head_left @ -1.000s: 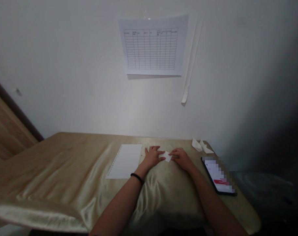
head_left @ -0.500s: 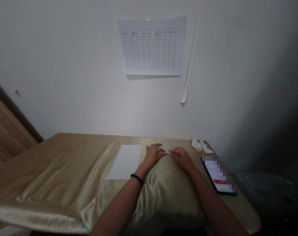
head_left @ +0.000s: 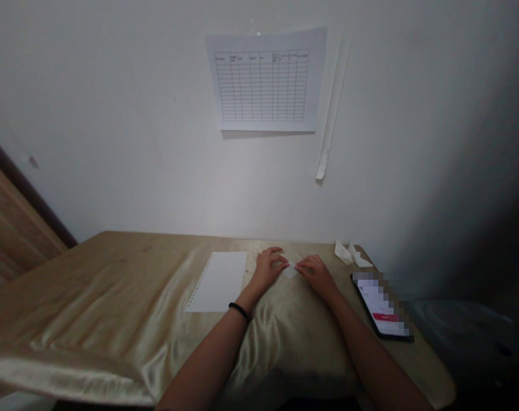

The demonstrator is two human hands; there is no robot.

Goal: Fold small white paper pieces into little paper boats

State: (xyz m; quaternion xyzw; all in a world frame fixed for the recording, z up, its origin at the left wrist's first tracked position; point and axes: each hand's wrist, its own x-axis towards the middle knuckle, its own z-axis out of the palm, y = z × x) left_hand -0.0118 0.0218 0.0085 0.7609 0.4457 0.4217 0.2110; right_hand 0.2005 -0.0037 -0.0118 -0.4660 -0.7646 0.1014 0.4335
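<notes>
Midway between left fingers (head_left: pixel 281 260) and right fingers (head_left: pixel 303 264), a small white paper (head_left: pixel 290 271) in both pinches.

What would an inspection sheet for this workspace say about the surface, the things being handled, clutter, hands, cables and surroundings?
Surface: shiny gold satin-like cloth, wrinkled toward the front.
Things handled: small white diamond-shaped paper, pinched at opposite sides.
Clutter: white rectangular sheet with a hole-punched edge; two white pointed folded-paper shapes; black-edged rectangular phone, screen lit.
Hands: left hand and right hand, both gripping the paper; black band on the left wrist.
Cables: nothing seen.
Surroundings: pale grey wall bearing a white printed-grid sheet and a narrow white strip.
</notes>
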